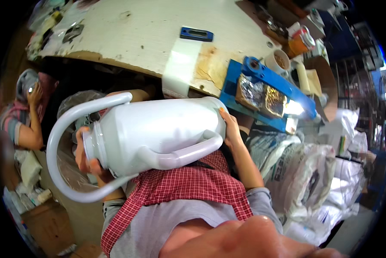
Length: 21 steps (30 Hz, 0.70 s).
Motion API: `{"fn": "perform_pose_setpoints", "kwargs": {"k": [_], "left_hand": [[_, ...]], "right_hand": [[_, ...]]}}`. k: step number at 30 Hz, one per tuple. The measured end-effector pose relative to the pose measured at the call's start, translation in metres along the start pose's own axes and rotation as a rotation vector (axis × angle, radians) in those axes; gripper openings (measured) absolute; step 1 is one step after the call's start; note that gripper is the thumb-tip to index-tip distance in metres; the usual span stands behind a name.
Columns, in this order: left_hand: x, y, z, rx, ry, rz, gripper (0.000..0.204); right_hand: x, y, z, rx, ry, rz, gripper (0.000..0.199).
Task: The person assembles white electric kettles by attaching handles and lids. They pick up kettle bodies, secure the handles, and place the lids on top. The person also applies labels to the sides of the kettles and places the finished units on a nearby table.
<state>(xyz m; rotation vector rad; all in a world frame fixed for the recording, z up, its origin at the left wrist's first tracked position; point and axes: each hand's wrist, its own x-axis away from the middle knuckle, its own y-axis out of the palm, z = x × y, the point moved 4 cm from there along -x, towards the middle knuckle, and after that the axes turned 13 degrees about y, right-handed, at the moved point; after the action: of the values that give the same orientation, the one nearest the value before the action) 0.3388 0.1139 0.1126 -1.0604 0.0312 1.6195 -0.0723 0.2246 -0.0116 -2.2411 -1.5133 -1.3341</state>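
A large, glossy light-grey plastic jug point(158, 127) lies on its side across my lap, in front of my red checked apron. Its ringed neck points left and its base points right. A thick hoop handle point(57, 159) curves around the neck end, and a second tubular handle point(180, 160) runs along the side facing me. My left hand point(84, 152) is closed around the neck, its palm partly hidden behind it. At the base end, my right hand point(232, 129) grips the rim with the thumb on top.
Ahead stands a worn white table point(132, 30) with a blue tool point(196, 34) on it. A blue metal fixture point(270, 86) sits at its right edge, near a white cup point(277, 60) of small pieces. Plastic sacks point(304, 176) crowd my right; a co-worker point(27, 112) sits at left.
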Motion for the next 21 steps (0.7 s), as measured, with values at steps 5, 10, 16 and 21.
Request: {"fn": "perform_pose_setpoints", "kwargs": {"k": [5,10,16,21], "left_hand": [[-0.048,-0.037,-0.022,0.429,0.031,-0.046,0.045],[-0.104,-0.048,-0.039,0.416,0.108,-0.156,0.042],[-0.157,-0.052,-0.083,0.488,-0.219,-0.411,0.038],[-0.130,0.049,-0.073,0.507,-0.359,-0.538,0.046]], "right_hand": [[0.013,0.051,0.027,-0.011,-0.533,-0.010,0.043],[-0.048,0.083,0.031,0.269,0.352,-0.222,0.050],[-0.066,0.074,-0.008,0.989,-0.536,0.181,0.030],[-0.112,0.075,0.030,0.756,-0.825,0.285,0.036]]}}
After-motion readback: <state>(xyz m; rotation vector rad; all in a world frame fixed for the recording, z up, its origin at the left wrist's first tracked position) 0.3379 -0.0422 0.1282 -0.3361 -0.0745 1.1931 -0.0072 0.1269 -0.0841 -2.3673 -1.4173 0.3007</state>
